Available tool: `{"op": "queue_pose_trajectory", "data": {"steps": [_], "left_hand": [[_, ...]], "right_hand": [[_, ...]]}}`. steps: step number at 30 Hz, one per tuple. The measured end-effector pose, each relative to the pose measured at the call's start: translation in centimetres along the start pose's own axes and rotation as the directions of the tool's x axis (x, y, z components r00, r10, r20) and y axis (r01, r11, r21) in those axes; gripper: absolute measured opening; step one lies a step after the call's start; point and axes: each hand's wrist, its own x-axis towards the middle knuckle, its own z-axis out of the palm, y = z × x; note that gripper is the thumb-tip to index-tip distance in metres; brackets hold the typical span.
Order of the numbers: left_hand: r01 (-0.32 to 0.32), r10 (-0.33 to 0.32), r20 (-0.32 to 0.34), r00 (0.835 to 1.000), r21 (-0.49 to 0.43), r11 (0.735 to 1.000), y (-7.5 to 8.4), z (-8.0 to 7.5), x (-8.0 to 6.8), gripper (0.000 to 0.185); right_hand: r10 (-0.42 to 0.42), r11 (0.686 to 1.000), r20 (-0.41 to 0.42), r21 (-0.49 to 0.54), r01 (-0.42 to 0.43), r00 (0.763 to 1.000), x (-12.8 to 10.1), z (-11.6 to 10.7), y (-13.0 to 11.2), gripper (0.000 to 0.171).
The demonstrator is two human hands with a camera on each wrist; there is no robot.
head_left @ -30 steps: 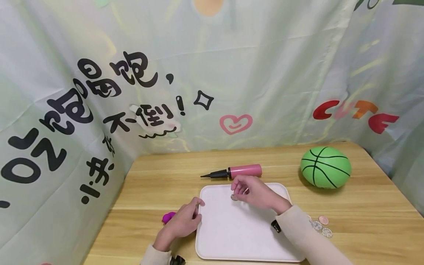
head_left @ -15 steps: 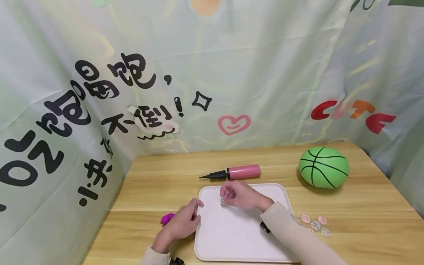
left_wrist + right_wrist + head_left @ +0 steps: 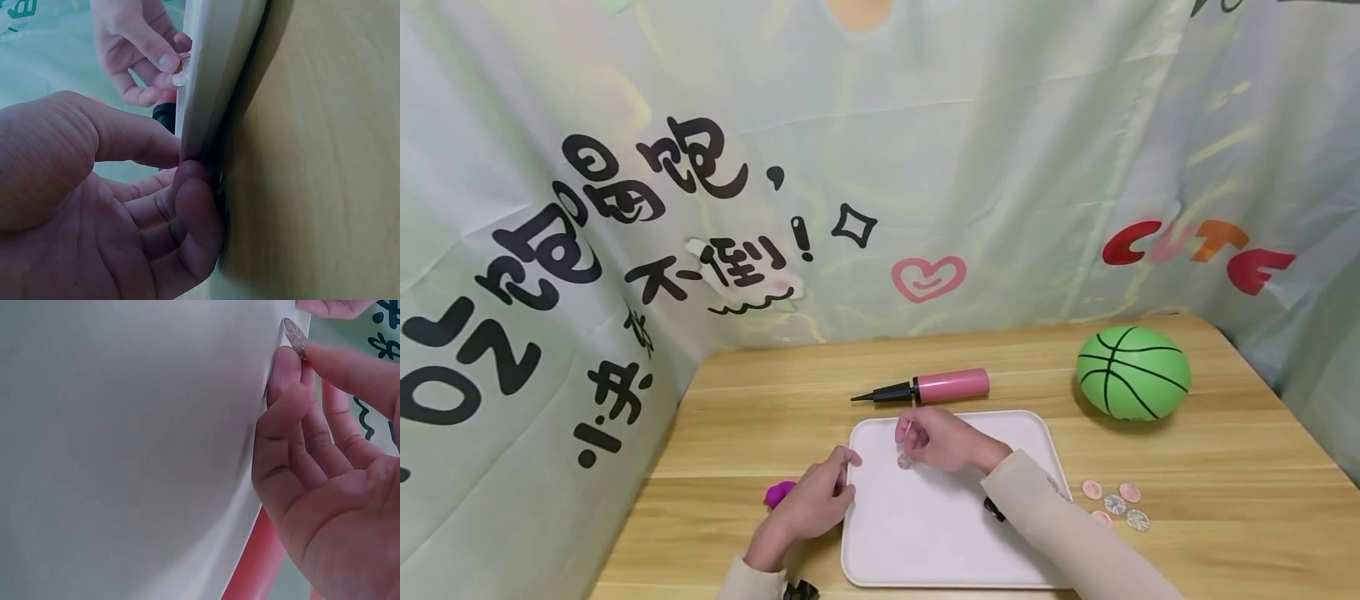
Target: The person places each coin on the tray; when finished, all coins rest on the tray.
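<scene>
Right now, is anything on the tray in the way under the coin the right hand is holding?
Nothing visible. The right hand pinches the coin just above the white tray, whose surface shows bare beneath it. The left hand only grips the tray's left edge; the pink pump lies behind the tray on the table.

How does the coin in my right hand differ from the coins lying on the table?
The coin is silvery, pinched by the right hand over the white tray; the loose coins lie untouched on the wooden table, some pinkish. All are small round discs.
</scene>
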Motion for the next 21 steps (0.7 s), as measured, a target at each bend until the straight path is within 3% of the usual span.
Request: {"op": "queue_pose_trajectory", "data": {"steps": [13, 21], "left_hand": [[0.009, -0.009, 0.008, 1.0, -0.001, 1.0, 0.1, 0.1, 0.0, 0.033], [0.015, -0.015, 0.005, 1.0, -0.002, 1.0, 0.1, 0.0, -0.1, 0.035]], "right_hand": [[-0.012, 0.999, -0.076, -0.037, 0.009, 0.997, -1.0, -1.0, 0.7, 0.023], [0.01, 0.999, -0.073, -0.049, -0.014, 0.997, -2.1, -2.1, 0.8, 0.023]]}}
